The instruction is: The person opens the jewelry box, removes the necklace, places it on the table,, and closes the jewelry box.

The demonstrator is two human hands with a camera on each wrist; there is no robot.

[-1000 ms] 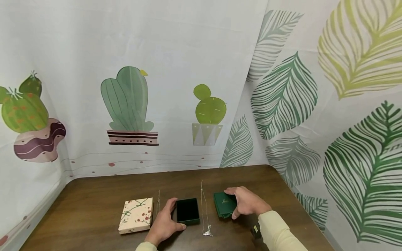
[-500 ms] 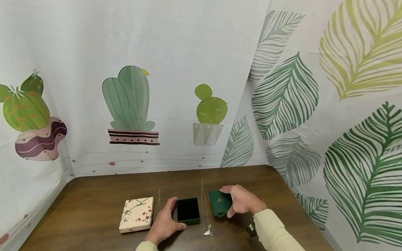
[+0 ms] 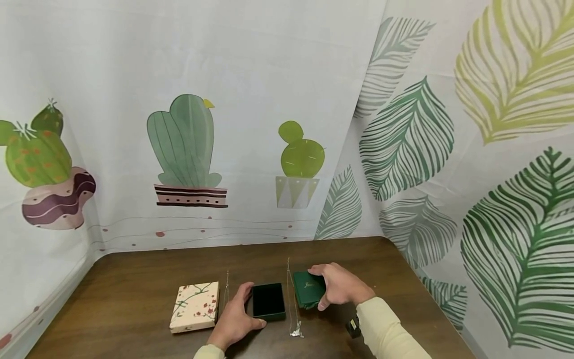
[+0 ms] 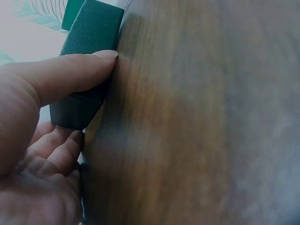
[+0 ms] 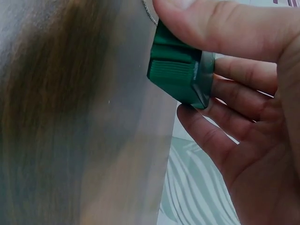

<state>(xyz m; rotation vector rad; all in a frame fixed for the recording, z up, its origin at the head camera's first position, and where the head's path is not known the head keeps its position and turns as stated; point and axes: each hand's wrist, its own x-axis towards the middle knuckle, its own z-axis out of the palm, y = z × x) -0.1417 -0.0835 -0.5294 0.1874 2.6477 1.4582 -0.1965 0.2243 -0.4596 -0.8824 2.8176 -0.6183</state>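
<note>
My left hand [image 3: 236, 317] holds a small open green jewelry box [image 3: 269, 317] with a black inside, standing on the table. In the left wrist view, the thumb lies along one side of this box [image 4: 93, 33] and the fingers touch another. My right hand [image 3: 343, 284] grips a green box lid [image 3: 308, 289] with gold lettering and a ribbon, between thumb and fingers. In the right wrist view, ribbed green ribbon [image 5: 171, 70] shows on the lid. Between the two green pieces lies a silver necklace [image 3: 296, 330], its pendant toward me; the lid is close beside its chain.
A cream box [image 3: 195, 306] with a floral print sits on the left of the brown wooden table [image 3: 134, 284]. Another thin chain [image 3: 227, 284] lies beside it, partly hidden by my left hand. A printed cloth [image 3: 251, 75] hangs behind the table.
My right hand has moved left with the green lid, bringing it near the necklace chain. My left hand and the open box have stayed in place.
</note>
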